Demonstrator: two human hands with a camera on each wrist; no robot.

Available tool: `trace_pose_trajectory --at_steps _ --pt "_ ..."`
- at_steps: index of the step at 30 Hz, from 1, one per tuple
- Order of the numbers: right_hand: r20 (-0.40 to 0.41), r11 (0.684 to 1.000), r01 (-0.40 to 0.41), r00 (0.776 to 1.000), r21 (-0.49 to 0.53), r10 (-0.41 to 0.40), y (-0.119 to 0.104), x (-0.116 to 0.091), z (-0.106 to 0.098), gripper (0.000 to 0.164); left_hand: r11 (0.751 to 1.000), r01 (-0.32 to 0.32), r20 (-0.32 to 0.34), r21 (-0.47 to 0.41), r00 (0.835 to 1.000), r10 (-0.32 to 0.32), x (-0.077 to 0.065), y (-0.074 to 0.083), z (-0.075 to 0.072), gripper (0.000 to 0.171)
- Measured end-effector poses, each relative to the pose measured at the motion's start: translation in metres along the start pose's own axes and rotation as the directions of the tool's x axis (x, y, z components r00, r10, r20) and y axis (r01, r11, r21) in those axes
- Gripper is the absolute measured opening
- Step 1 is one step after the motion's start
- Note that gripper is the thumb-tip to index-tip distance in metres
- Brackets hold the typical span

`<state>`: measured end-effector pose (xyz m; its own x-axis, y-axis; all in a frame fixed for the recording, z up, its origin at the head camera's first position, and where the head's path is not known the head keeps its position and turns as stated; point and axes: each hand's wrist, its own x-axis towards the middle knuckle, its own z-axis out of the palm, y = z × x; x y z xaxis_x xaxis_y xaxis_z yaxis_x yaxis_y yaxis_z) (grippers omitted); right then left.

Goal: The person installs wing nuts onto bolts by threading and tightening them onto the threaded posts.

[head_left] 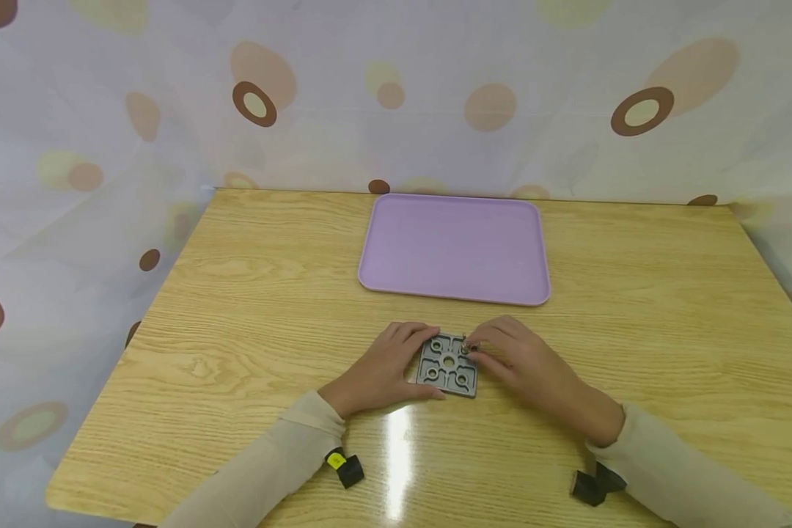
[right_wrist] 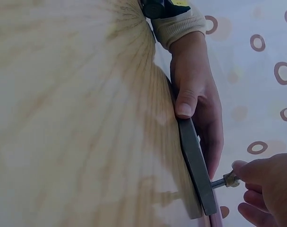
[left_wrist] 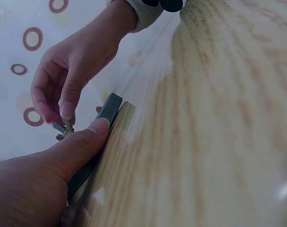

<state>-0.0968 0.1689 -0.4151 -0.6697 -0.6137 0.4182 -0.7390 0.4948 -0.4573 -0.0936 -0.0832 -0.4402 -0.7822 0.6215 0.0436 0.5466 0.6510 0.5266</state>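
A square grey metal plate (head_left: pixel 449 376) with several ringed holes and raised ribs lies on the wooden table. My left hand (head_left: pixel 383 372) grips it from the left, thumb at the near edge and fingers at the far edge. Over its far right corner, my right hand (head_left: pixel 531 367) pinches a small bolt (right_wrist: pixel 220 183) between thumb and fingertips. The bolt has a threaded shank and a brassy, wing-like head. In the right wrist view its shank tip meets the plate's face; how deep it sits in the hole cannot be seen.
A purple tray (head_left: pixel 455 246) lies behind the hands near the table's back edge. The wood-grain table (head_left: pixel 251 308) extends to both sides. A patterned cloth (head_left: pixel 435 95) hangs behind it. Black cameras are strapped at both wrists.
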Motion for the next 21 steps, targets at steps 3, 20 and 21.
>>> trace_pose_trajectory --at_steps 3,20,21 --pt "0.003 1.000 -0.001 1.000 -0.008 0.001 -0.0007 0.0013 0.0013 0.022 1.000 -0.003 -0.002 0.000 1.000 0.003 0.0000 -0.0001 0.0001 0.093" --pt "-0.014 0.999 -0.023 1.000 -0.033 0.023 0.0009 0.0039 0.0050 0.020 1.000 -0.008 0.000 -0.004 1.000 0.008 -0.0005 -0.0016 0.0005 0.093" --pt "-0.020 0.999 -0.024 1.000 -0.034 0.023 0.0013 0.0034 0.0047 0.019 1.000 -0.007 0.001 -0.002 1.000 0.007 -0.0005 -0.0014 0.0003 0.093"
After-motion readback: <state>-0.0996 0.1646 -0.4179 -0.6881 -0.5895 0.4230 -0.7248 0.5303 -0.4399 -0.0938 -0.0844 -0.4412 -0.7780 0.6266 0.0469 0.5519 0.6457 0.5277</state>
